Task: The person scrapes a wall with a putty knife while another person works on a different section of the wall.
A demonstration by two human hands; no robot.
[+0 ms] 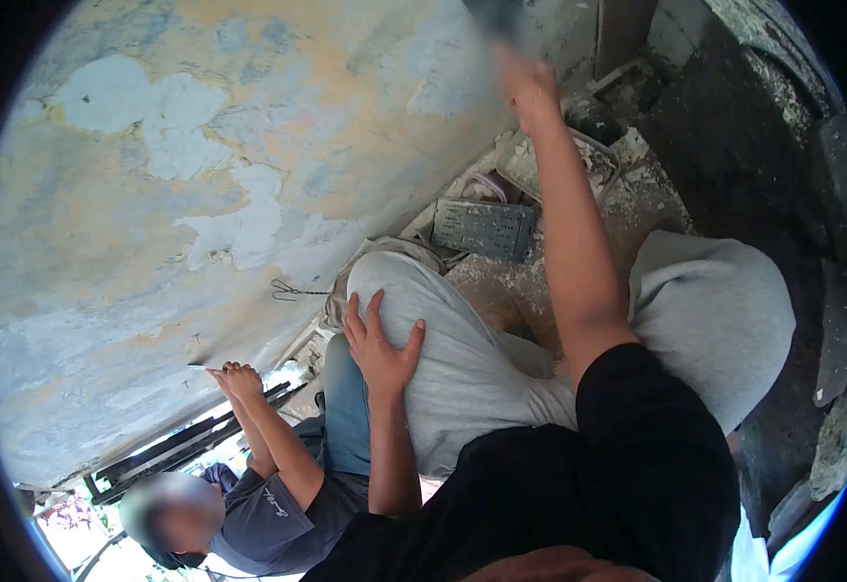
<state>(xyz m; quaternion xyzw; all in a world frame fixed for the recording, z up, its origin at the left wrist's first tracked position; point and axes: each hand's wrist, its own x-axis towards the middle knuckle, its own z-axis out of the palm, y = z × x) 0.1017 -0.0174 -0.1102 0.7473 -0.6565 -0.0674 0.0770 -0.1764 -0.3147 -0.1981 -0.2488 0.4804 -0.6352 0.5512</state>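
My right hand [528, 89] is stretched out far ahead, close to the wall [336, 126], with its fingers wrapped round a dark, flat-looking tool [494, 17]. Motion blur and the frame's upper edge hide what kind of tool it is. Old paint in patches of yellow, blue and white covers the wall. On the grey trousers [462, 359] over my knee lies my left hand [382, 351], fingers spread, holding nothing.
A co-worker [287, 509] at lower left presses a thin blade [197, 367] to the wall. A bent wire [297, 291] sticks out near my knee. Beyond it are a dark perforated panel [483, 229] and rubble [651, 184]. Broken slabs [840, 427] line the right side.
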